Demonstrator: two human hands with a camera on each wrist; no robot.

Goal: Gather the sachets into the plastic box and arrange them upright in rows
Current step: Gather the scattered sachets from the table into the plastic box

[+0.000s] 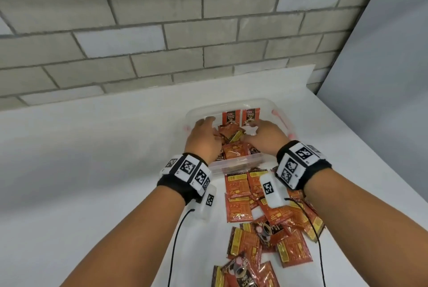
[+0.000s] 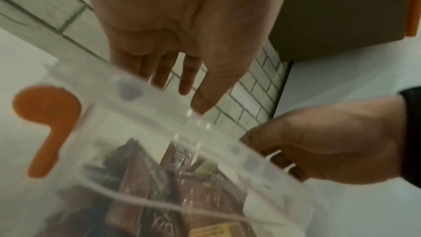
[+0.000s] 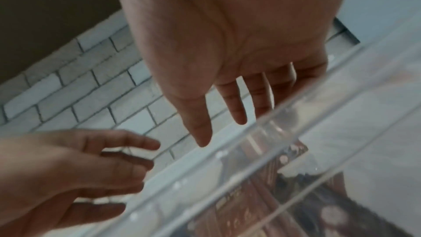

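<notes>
A clear plastic box [image 1: 231, 165] stands on the white table. Two red-orange sachets [image 1: 240, 117] stand upright against its far wall, and several more lie loose and flat [image 1: 232, 150] on its floor. My left hand [image 1: 203, 135] hovers over the box's left side, fingers extended and holding nothing [image 2: 173, 71]. My right hand [image 1: 264, 135] is over the right side, its fingers [image 3: 237, 104] also straight and empty above the box rim [image 3: 296, 114]. Many further sachets [image 1: 259, 224] lie in a pile on the table in front of the box, partly under my wrists.
A grey brick wall [image 1: 162, 32] rises right behind the table. The table's right edge [image 1: 370, 147] runs diagonally close to the box. Orange latches [image 2: 45, 114] sit on the box's ends. Black cables [image 1: 176, 240] hang from both wristbands.
</notes>
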